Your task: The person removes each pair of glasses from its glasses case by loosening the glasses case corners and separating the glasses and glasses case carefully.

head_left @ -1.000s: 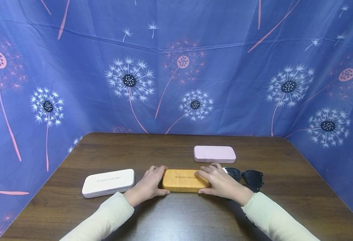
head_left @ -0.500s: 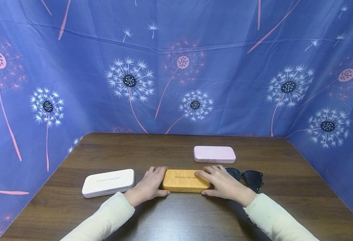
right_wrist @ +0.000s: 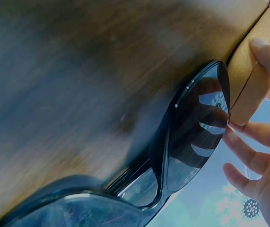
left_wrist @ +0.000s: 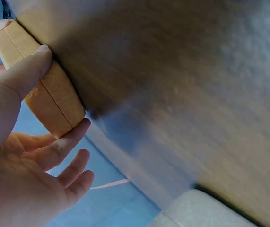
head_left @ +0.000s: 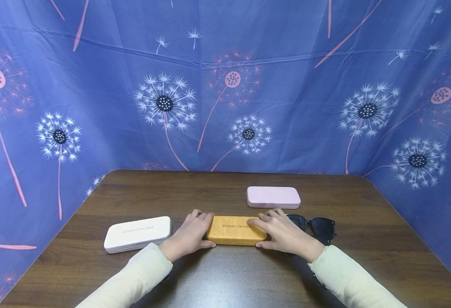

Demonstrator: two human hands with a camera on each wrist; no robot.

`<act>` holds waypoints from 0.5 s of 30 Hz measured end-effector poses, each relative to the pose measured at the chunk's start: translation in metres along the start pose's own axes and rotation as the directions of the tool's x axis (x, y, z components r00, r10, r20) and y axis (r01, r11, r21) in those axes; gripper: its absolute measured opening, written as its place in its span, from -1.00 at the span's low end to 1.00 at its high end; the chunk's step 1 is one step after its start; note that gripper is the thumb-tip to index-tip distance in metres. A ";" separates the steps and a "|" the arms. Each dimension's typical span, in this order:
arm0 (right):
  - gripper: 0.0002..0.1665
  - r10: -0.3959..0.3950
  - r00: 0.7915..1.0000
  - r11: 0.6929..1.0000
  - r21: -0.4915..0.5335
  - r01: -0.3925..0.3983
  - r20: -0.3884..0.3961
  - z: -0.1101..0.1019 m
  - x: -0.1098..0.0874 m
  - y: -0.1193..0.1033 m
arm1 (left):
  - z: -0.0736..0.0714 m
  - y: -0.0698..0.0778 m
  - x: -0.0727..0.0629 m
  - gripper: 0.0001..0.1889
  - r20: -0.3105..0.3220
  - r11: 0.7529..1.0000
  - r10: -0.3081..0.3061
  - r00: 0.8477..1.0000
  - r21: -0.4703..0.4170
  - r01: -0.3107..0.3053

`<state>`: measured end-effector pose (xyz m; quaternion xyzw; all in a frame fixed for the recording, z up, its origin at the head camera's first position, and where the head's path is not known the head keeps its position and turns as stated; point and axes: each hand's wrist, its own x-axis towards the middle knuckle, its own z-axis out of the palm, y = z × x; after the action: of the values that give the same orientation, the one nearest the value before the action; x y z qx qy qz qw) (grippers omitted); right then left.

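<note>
A yellow glasses case, its lid closed and printed with dark lettering, lies on the table between both hands. Its left end is held by my left hand, thumb along the front side and fingers round the end and back. My right hand holds the right end, thumb at the front, one finger over the top. In the left wrist view the seam of the case shows under the thumb. Black sunglasses lie close beside the right hand's fingers in the right wrist view, partly hidden by that hand in the head view.
A white glasses case lies at the left, near the left wrist. Behind the yellow one sits a pink glasses case. The brown wooden table ends at a blue dandelion-patterned curtain.
My right hand has shifted slightly to the right along the yellow glasses case. The left hand keeps its hold, and the case stays in place.
</note>
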<state>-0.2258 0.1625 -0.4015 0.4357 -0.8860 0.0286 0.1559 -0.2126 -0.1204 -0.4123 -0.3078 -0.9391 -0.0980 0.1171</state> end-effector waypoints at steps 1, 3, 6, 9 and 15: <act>-0.30 0.005 1.000 1.000 0.001 -0.005 -0.003 0.000 0.001 0.000 | -0.001 -0.001 0.000 -0.24 0.000 1.000 -0.002 1.000 0.005 0.002; -0.31 0.008 1.000 1.000 -0.004 -0.008 -0.017 0.001 0.003 -0.001 | -0.002 -0.002 0.001 -0.24 -0.006 1.000 -0.004 1.000 0.012 0.004; -0.31 0.009 0.999 1.000 -0.009 -0.009 -0.032 0.002 0.008 -0.002 | -0.007 -0.006 0.002 -0.24 -0.004 1.000 -0.017 1.000 0.014 0.017; -0.30 0.008 0.999 1.000 -0.014 -0.009 -0.041 0.001 0.013 -0.004 | -0.011 -0.010 0.002 -0.23 0.002 0.999 -0.032 0.999 0.012 0.032; -0.28 0.021 0.999 1.000 -0.020 -0.022 -0.033 0.001 0.027 -0.008 | -0.020 -0.021 0.004 -0.22 -0.006 0.997 -0.073 0.997 0.004 0.073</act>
<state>-0.2354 0.1371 -0.3951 0.4238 -0.8883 0.0281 0.1744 -0.2251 -0.1403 -0.3949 -0.2727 -0.9496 -0.1012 0.1167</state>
